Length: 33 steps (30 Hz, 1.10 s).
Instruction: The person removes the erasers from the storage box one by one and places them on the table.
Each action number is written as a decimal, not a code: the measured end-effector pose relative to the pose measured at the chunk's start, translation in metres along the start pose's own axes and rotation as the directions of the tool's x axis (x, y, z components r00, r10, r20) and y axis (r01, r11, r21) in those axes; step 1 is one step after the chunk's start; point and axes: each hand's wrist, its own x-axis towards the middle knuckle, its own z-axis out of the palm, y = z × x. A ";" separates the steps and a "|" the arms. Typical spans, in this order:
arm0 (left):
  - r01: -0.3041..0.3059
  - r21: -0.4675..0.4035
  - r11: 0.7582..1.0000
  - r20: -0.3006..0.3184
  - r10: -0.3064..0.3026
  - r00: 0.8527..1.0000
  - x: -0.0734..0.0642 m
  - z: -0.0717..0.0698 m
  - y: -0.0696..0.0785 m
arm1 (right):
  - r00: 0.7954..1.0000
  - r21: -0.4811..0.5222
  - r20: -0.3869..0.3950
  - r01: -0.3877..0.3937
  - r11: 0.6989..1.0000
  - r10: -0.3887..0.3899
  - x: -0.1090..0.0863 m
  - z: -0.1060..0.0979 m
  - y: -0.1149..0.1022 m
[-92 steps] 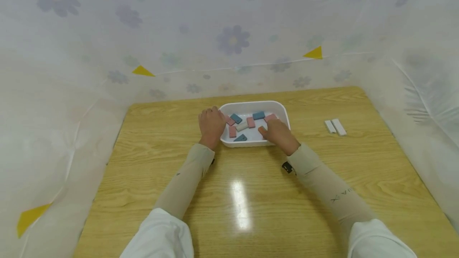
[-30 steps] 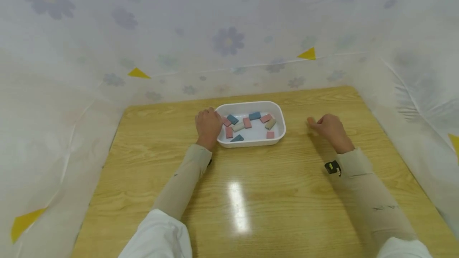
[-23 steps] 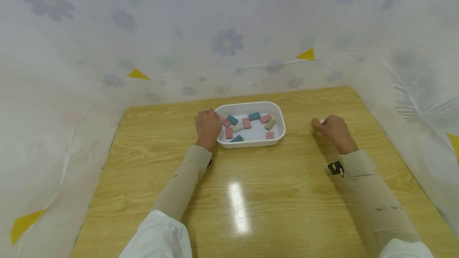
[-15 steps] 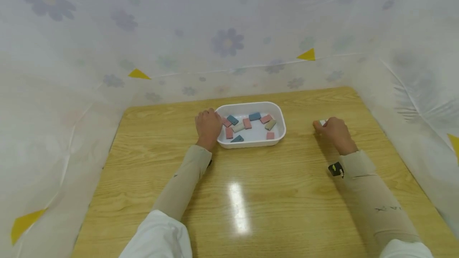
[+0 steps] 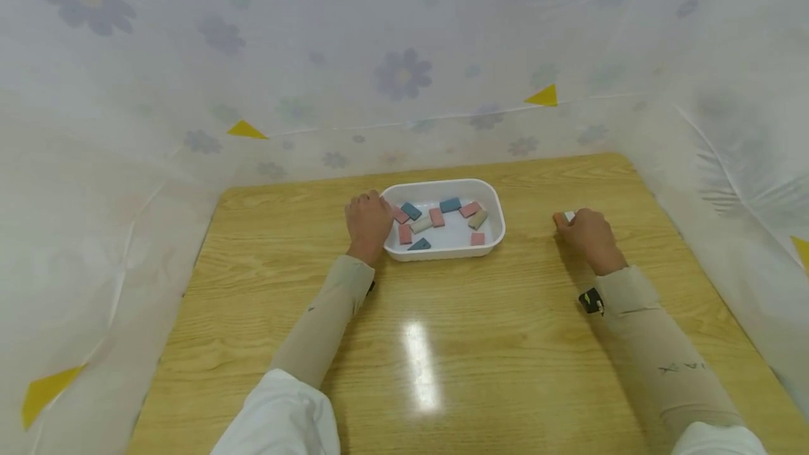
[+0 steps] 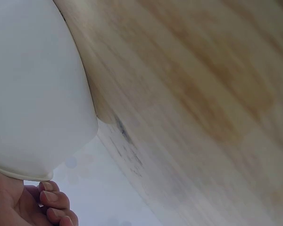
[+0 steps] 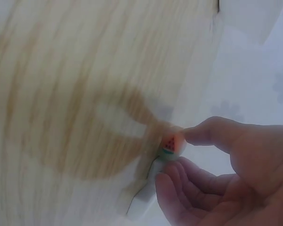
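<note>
My left hand (image 5: 369,223) grips the left end of a white plastic tray (image 5: 445,254). In the left wrist view its fingertips (image 6: 54,200) curl up under the tray's rim. Well to the right of the tray, my right hand (image 5: 588,232) pinches a small block with a watermelon-slice print (image 7: 171,143) between thumb and fingers, low over the table. Right beside that block, in a row, lie two whitish blocks (image 7: 140,201), partly hidden by the fingers. Inside the tray are loose pink blocks (image 5: 437,217), blue blocks (image 5: 450,205) and beige blocks (image 5: 478,219).
The wood-grain table (image 5: 480,343) spreads around the tray and both forearms. A pale flower-print sheet (image 5: 303,76) rises behind the table's back edge and at both sides. Yellow triangles (image 5: 248,130) are stuck on it.
My right hand has come out of the tray and moved right with the block, to the whitish blocks. It has barely shifted in the last half second. The left hand stays on the tray.
</note>
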 end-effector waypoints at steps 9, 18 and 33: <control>-0.004 0.017 1.000 -0.004 0.004 1.000 -0.001 0.002 -0.001 | 0.995 0.006 0.002 0.097 0.995 -0.097 -0.003 -0.007 -0.028; 0.006 0.027 1.000 0.026 -0.007 1.000 0.001 -0.002 0.001 | 0.910 -0.088 0.109 0.410 0.908 -0.400 0.015 -0.009 -0.079; 0.016 0.004 1.000 0.039 -0.016 0.999 0.004 0.003 -0.001 | 0.662 -0.143 0.386 0.731 0.668 -0.643 0.052 0.012 -0.125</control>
